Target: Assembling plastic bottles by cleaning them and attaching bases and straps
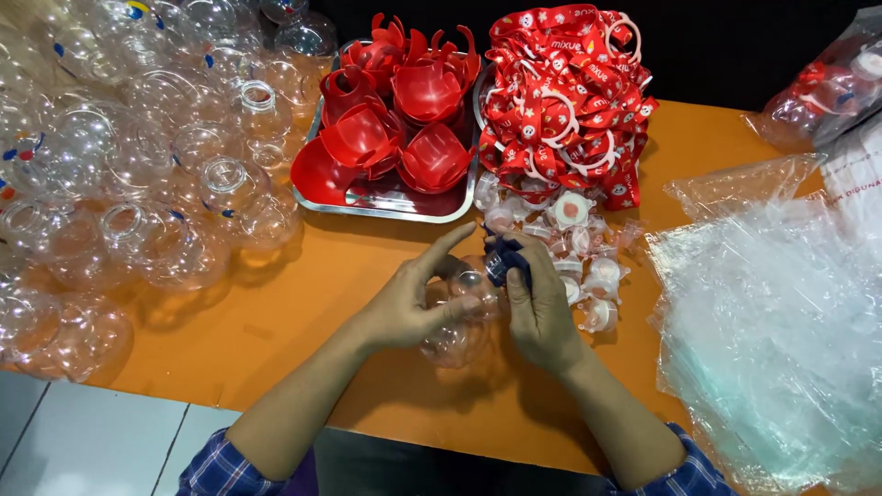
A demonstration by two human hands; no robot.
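A: You have the clear plastic ball [457,317] low over the orange table [303,303], right in front of you. Why cradle it like that?

B: Your left hand [413,308] cups it from the side, fingers wrapped around, forefinger stretched out past it. That seems to steady a round, slippery shell so its top faces your other hand.

A: And the right?

B: Your right hand [537,308] is closed, pinching a small dark blue piece [501,264] against the top of the ball. What the piece is, I can't make out.

A: Why is everything spread around you?

B: It looks like reach. The small white caps [579,248] lie just beyond your right hand; behind them sit the pile of red ribbons [565,92] and the metal tray [386,204] of red plastic cups [404,119]. More clear balls are heaped at your left [138,165], and the stack of clear bags [772,340] lies at your right, each kind in its own pile.
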